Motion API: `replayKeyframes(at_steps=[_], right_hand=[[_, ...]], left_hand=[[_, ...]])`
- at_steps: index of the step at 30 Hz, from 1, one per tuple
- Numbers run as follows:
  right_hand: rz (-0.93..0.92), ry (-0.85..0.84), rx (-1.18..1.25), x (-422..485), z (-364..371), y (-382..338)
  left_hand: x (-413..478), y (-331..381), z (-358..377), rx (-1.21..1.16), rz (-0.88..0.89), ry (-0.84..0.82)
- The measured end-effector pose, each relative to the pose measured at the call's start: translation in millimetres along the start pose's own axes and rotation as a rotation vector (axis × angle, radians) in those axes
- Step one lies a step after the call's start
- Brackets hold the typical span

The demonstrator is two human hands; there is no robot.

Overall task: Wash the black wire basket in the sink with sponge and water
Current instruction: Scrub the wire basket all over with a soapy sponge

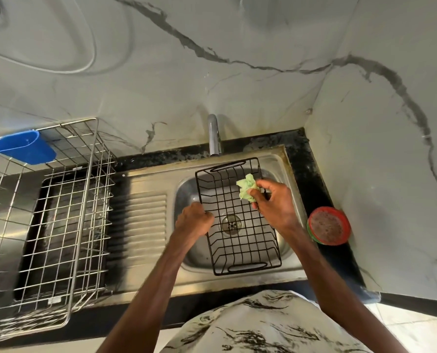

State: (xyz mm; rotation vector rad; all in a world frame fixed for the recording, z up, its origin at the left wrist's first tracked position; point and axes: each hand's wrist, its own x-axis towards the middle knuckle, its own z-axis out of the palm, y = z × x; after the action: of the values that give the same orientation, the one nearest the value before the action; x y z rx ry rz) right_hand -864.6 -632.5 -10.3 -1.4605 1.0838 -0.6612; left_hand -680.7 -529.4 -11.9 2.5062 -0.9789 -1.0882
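Note:
The black wire basket (240, 240) lies across the steel sink (187, 197), its open side up, over the drain (231, 224). My left hand (194, 220) grips the basket's left rim. My right hand (276, 202) holds a crumpled pale green sponge (246, 188) against the wires near the basket's far right side. The tap (214, 135) stands behind the basket; I see no water running from it.
A large silver wire dish rack (59, 225) with a blue plastic cup (23, 146) hooked on its far rim stands on the left. The ribbed drainboard (143, 225) lies between rack and sink. A red and green round container (328, 229) sits on the black counter at the right corner.

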Motion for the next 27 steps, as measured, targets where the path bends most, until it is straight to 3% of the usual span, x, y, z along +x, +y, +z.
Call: replayKeyframes(at_steps=[3,6,9,12,14,15,17,20,24,27], right_hand=[[0.054,0.001,0.040,1,-6,6],[0.082,-0.034,0.017,7,-15,10],[0.038,-0.074,-0.128,13,-24,7],[-0.197,0.160,-0.575,5,-37,-8],[-0.327,0.340,-0.696,-8,-36,-27],[-0.378,0.354,-0.699,-14,-29,-36],[-0.419,0.225,-0.678,-15,-8,-44],[-0.324,0.040,-0.652,1,23,-27],[-0.264,0.107,-0.564,24,33,-3],[-0.323,0.156,-0.612,31,35,3]], left_hand=[[0,-2,3,-0.063,0.080,-0.080],[-12,0,3,-0.446,0.008,-0.264],[-20,2,8,-0.538,-0.016,-0.242],[-21,3,9,-0.519,0.020,-0.206],[-21,3,7,-0.494,0.027,-0.187],[-20,3,7,-0.488,0.034,-0.179],[-18,5,6,-0.469,0.057,-0.171],[-19,13,5,-0.415,0.127,-0.152],[-30,24,3,-0.428,0.206,-0.155],[-36,32,3,-0.413,0.224,-0.162]])
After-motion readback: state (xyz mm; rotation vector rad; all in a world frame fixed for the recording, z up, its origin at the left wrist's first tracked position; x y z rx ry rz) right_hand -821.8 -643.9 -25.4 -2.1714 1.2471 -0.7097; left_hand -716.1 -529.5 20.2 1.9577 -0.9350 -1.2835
